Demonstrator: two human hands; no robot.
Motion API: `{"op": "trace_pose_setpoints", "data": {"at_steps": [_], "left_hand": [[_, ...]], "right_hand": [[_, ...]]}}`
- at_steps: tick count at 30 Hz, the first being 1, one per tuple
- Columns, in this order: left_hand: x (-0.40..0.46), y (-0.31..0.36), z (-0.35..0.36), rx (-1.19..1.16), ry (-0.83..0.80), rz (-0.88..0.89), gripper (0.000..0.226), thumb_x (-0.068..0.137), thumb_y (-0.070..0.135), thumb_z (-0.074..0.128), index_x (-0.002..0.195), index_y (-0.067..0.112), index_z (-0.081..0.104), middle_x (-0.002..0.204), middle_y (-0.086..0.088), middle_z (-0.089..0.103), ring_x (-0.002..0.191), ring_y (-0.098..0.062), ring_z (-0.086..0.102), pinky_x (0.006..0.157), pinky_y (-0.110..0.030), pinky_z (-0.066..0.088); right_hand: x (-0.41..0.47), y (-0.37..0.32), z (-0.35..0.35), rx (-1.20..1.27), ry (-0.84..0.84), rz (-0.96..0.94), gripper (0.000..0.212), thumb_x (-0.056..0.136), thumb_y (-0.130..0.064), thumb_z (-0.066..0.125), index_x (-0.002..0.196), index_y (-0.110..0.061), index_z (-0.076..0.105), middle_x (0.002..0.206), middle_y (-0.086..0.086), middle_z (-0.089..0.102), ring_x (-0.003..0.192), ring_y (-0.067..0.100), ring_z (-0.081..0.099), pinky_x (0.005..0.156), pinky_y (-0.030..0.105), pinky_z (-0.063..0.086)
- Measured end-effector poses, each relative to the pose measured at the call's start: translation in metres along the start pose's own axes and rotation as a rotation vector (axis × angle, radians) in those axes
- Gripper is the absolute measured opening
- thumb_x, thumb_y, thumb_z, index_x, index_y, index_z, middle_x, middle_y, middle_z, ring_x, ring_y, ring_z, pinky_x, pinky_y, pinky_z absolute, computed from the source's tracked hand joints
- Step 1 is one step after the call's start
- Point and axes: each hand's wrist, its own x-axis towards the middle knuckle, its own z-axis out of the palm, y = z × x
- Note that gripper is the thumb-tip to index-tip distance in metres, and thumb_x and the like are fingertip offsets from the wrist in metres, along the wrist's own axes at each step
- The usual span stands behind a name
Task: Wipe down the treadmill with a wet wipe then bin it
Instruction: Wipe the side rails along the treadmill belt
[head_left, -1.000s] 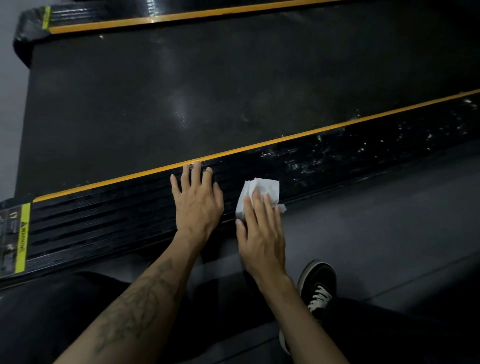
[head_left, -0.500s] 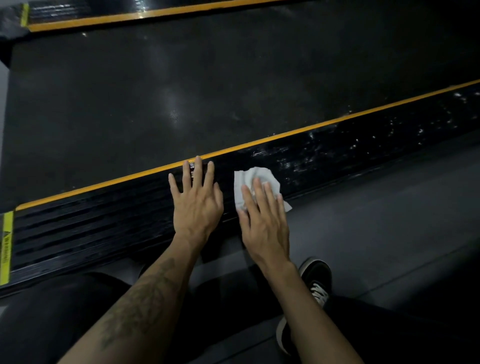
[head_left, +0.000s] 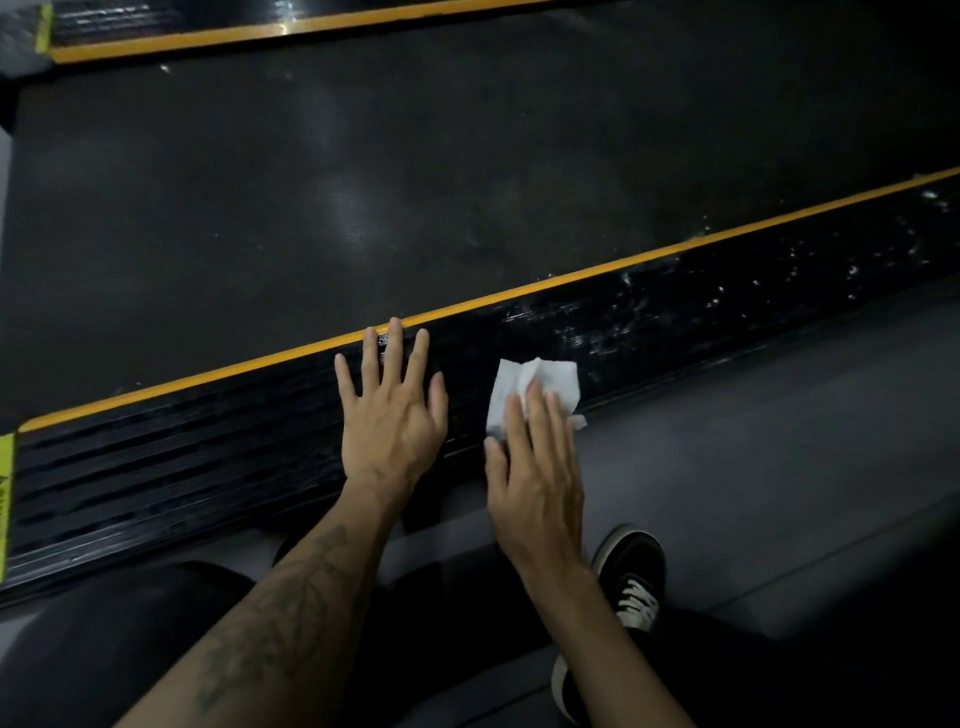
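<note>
White wet wipe (head_left: 535, 387) under flat right hand (head_left: 537, 480); left hand (head_left: 392, 421) splayed on treadmill rail (head_left: 208, 457).

I saw the crumpled white wet wipe (head_left: 535, 389) lying flat on the treadmill (head_left: 363, 208)'s black ribbed side rail (head_left: 208, 457), below its yellow stripe.

Both hands lie palm-down, forearms reaching forward: left hand (head_left: 389, 415) with fingers spread flat, right hand (head_left: 535, 467) with fingers straight, pressing

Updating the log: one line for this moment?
wiping side rail | right hand presses wet wipe | left hand flat on rail | not binned
</note>
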Motion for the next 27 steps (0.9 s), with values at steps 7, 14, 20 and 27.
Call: {"op": "trace_pose_setpoints", "data": {"at_steps": [7,14,20,27], "left_hand": [[0.002,0.0,-0.002,0.009,-0.032,0.001,0.064,0.105,0.05,0.019,0.164,0.026,0.022,0.173,-0.004,0.01,0.16,-0.026,-0.001,0.127,-0.058,0.001],[0.003,0.002,-0.004,-0.001,-0.041,-0.006,0.065,0.104,0.051,0.016,0.164,0.027,0.02,0.173,-0.003,0.008,0.16,-0.025,-0.003,0.127,-0.057,0.0],[0.003,0.002,-0.004,-0.003,-0.034,-0.004,0.065,0.104,0.05,0.017,0.164,0.026,0.021,0.173,-0.004,0.008,0.16,-0.025,-0.003,0.127,-0.056,-0.001],[0.004,0.003,-0.002,0.005,-0.022,-0.004,0.065,0.103,0.049,0.02,0.163,0.025,0.023,0.173,-0.006,0.01,0.16,-0.027,-0.001,0.127,-0.057,-0.001]], "right_hand": [[0.024,0.023,-0.003,-0.057,-0.063,-0.054,0.053,0.107,-0.035,0.037,0.156,-0.015,0.042,0.166,0.012,0.029,0.156,0.028,0.022,0.124,0.052,0.026],[0.024,0.009,-0.001,-0.043,-0.077,-0.12,0.053,0.106,-0.037,0.037,0.154,-0.016,0.047,0.164,0.015,0.034,0.154,0.031,0.026,0.124,0.05,0.025],[0.026,0.013,-0.002,-0.074,-0.078,0.026,0.057,0.108,-0.044,0.031,0.156,-0.014,0.042,0.166,0.014,0.029,0.156,0.03,0.022,0.126,0.051,0.021],[0.052,0.023,-0.001,-0.11,-0.131,-0.119,0.057,0.108,-0.047,0.029,0.157,-0.022,0.04,0.167,0.007,0.029,0.156,0.027,0.021,0.125,0.054,0.021]]}}
